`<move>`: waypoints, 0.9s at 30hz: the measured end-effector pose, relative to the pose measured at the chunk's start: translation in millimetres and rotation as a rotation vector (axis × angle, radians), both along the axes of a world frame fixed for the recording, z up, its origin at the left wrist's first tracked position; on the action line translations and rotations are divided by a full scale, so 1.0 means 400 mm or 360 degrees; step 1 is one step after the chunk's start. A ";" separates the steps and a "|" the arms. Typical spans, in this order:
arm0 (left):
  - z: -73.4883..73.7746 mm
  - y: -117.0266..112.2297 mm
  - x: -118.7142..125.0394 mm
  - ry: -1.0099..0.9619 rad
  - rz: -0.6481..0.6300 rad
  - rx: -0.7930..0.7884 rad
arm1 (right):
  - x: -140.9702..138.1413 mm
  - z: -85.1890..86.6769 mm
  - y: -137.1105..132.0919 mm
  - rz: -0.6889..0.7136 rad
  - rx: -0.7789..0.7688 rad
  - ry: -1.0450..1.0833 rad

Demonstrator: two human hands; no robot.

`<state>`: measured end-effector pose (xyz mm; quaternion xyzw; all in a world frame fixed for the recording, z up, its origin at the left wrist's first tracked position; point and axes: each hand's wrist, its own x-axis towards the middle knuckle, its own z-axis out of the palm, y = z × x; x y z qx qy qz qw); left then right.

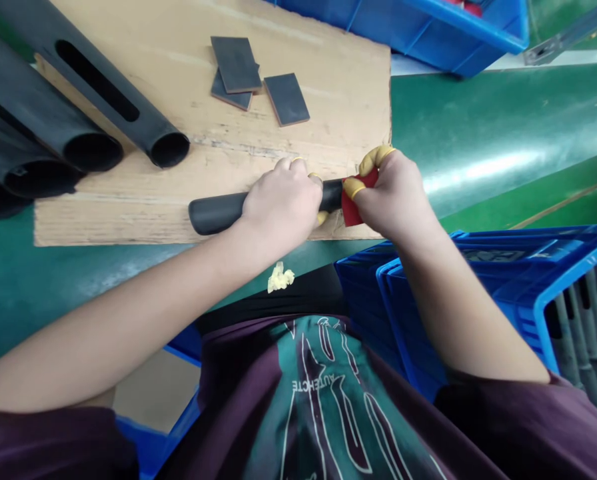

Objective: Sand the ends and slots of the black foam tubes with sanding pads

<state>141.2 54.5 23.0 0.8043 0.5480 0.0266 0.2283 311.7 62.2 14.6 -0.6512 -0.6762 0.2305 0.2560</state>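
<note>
My left hand (283, 198) is wrapped round a black tube (216, 214) with a rounded left end, lying level over the front of the cardboard. At the tube's right end, my right hand (397, 195) pinches a small red sheet (351, 212) against the surface; whether it is paper or cloth I cannot tell. Yellow finger covers sit on fingertips of both hands. Part of the tube is hidden under my left hand. Beyond the hands lie a few dark grey rectangular pads (287, 100) with reddish edges, two of them overlapping.
Larger dark tubes (91, 150) with open ends lie at the left, one slotted. Cardboard (153, 220) covers part of the green table (478, 147). A blue crate (428, 30) stands at the back; blue crates (498, 257) are at my right. Crumpled yellowish scrap (280, 277) lies near the front edge.
</note>
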 end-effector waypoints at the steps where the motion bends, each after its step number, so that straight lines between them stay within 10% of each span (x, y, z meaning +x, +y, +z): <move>1: 0.001 0.000 0.000 0.0003 0.0002 -0.0001 | -0.005 0.005 -0.001 0.0000 -0.0018 -0.0017; 27: 0.005 -0.015 0.008 0.0060 -0.0035 0.0082 | -0.046 0.022 -0.023 -0.0204 -0.0045 0.0019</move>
